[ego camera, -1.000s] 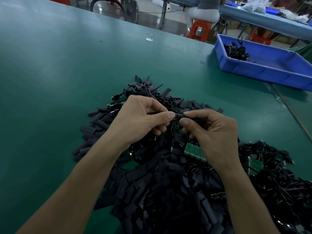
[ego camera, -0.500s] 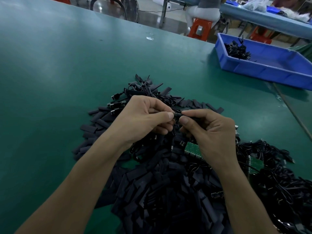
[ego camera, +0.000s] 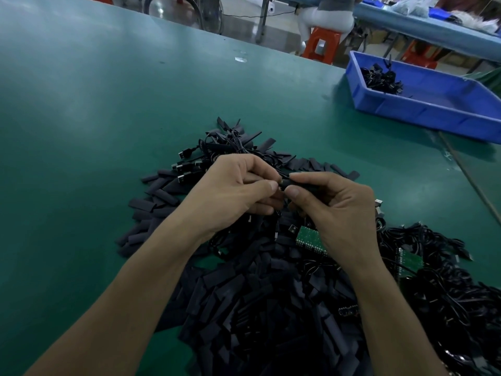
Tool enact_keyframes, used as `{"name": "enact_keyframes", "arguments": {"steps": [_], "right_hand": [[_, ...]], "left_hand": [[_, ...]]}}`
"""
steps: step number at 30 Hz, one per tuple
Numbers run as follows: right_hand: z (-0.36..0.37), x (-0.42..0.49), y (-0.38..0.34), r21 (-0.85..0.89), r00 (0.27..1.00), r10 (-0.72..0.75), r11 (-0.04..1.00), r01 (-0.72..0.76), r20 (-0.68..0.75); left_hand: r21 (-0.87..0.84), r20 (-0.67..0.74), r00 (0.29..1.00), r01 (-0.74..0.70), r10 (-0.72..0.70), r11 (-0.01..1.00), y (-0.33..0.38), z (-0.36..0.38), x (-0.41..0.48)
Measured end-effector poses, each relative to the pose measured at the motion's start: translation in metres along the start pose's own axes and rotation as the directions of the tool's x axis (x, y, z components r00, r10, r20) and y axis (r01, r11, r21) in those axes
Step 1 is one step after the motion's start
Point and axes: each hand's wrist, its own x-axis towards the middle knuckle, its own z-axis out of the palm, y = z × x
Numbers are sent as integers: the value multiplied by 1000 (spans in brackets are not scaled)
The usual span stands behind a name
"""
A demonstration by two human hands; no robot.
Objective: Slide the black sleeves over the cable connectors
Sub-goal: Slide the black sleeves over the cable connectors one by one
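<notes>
Though the green counter (ego camera: 95, 118) spreads wide around me, what lies on it tells me this job is far from over. A big heap of loose black sleeves (ego camera: 257, 308) sits under my forearms. A tangle of cables (ego camera: 447, 289) with green circuit boards (ego camera: 309, 238) lies just to its right. The blue bin (ego camera: 433, 115), well off at the far right, holds only a small clump of black cables, finished ones as I judge.

Above the heap, my left hand (ego camera: 235, 196) pinches 1 connector (ego camera: 282, 183) between thumb and curled fingers. My right hand (ego camera: 339, 210) pinches 1 sleeve (ego camera: 303, 183) between thumb and forefinger, its mouth touching that connector. I reckon the sleeve is only just starting on.

Against 1 second ago, my thumbs have drawn slightly closer and the hands have otherwise hardly shifted.
</notes>
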Motion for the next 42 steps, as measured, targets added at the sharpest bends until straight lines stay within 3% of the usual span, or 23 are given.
{"name": "enact_keyframes", "arguments": {"steps": [3, 8, 22, 29, 33, 37, 40, 42], "right_hand": [[2, 1, 1, 8, 999, 16, 1000, -15, -39], [7, -2, 5, 122, 960, 110, 989, -81, -258], [28, -9, -5, 188, 924, 86, 982, -16, -372], [33, -7, -5, 266, 928, 104, 964, -5, -359], [34, -9, 0, 316, 950, 168, 945, -79, -263], [27, -9, 2, 364, 952, 190, 927, -93, -240], [19, -6, 1, 297, 969, 193, 944, -141, -153], [6, -6, 0, 126, 980, 193, 974, -186, -52]], "left_hand": [[-19, -7, 1000, -11, 11, 1000, 0, 2, -1], [-3, -54, 996, -74, 74, 997, -3, 4, -1], [197, -144, 948, -255, 285, 947, -12, 22, -2], [160, -154, 941, -277, 301, 948, -8, 22, -2], [89, -122, 945, -293, 303, 952, -4, 23, -3], [168, -106, 951, -269, 289, 948, -2, 20, -6], [176, -143, 932, -307, 333, 935, -2, 18, -5], [141, -217, 904, -345, 369, 928, 0, 14, -3]]}}
